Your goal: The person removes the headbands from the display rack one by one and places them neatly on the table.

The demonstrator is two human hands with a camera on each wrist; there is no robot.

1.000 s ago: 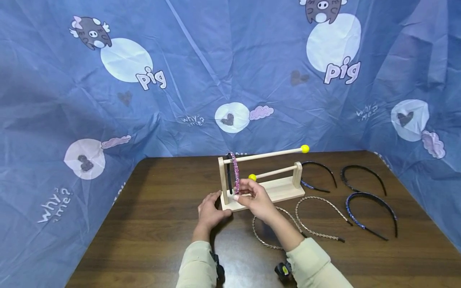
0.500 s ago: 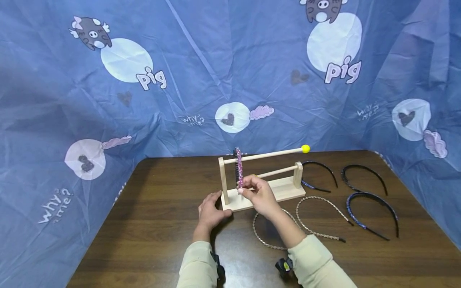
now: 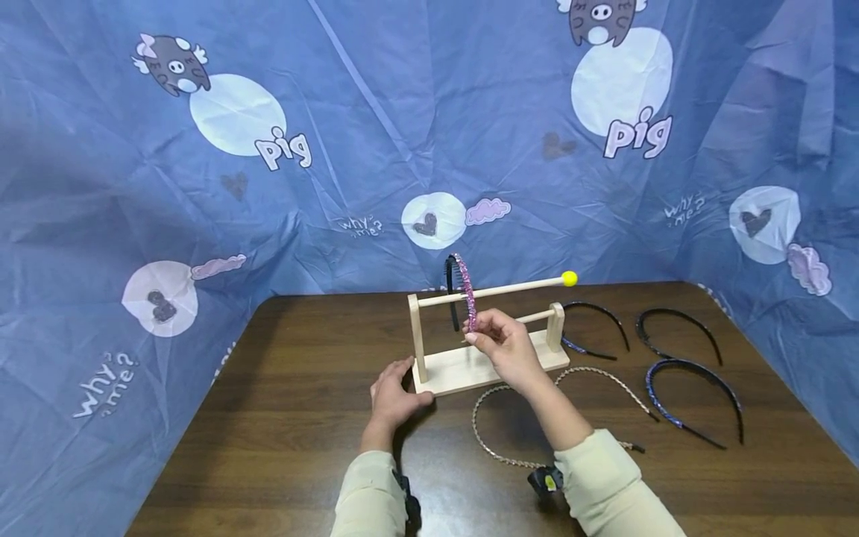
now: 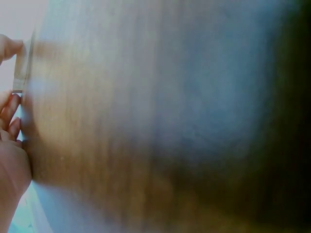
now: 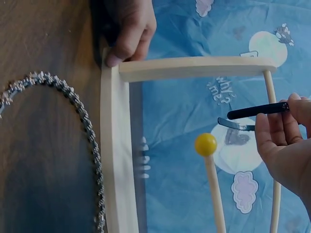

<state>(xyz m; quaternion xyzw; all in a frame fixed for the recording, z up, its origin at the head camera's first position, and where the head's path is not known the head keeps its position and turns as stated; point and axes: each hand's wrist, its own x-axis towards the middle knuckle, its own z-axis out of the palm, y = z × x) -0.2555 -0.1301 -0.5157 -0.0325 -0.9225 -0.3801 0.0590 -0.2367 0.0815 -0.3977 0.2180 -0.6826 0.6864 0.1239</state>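
Note:
My right hand pinches the front leg of a pink glittery headband with a black, toothed inner side. The headband straddles the upper rod of a wooden stand, its arch raised above the rod and its legs on either side. In the right wrist view, the black tips of its legs stick out past my fingers. Down at the base's left end, my left hand holds the stand between thumb and fingers. The lower rod is partly hidden behind my right hand in the head view.
Two braided gold headbands lie in front of the stand, partly under my right forearm. To the right are blue and black headbands. A yellow ball tips the upper rod; another yellow ball tips the lower one.
My right hand has moved the pink headband rightward along the upper rod, away from the left post, and raised it. My left hand has stayed on the base.

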